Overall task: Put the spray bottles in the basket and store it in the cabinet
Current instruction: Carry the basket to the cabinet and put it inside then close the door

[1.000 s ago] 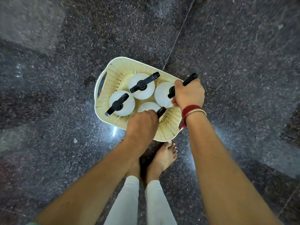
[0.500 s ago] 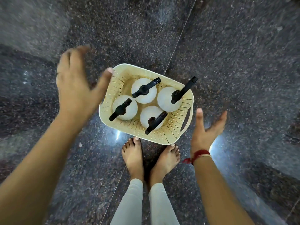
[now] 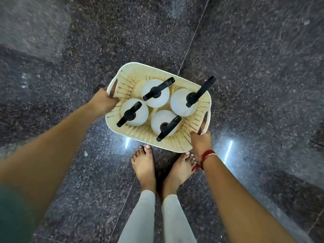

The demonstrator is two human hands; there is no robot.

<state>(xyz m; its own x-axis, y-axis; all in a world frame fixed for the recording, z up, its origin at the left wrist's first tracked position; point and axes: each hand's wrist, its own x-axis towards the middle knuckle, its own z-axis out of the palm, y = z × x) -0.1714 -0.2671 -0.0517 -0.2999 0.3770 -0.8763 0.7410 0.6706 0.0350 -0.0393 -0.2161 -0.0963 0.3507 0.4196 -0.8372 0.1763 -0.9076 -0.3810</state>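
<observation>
Both hands dropped from open reach onto basket (image 3: 149,137): left hand (image 3: 103,100) grip closed on left handle, right hand (image 3: 200,140) grip closed on right handle. Four spray bottles (image 3: 155,92) upright inside; loading done, lift next. Basket on floor (image 3: 263,67), bare feet (image 3: 143,165) just beside. Cabinet unseen.

We see open granite floor (image 3: 254,67) all around the basket (image 3: 147,137); our bare feet (image 3: 143,165) crowd its near side.
</observation>
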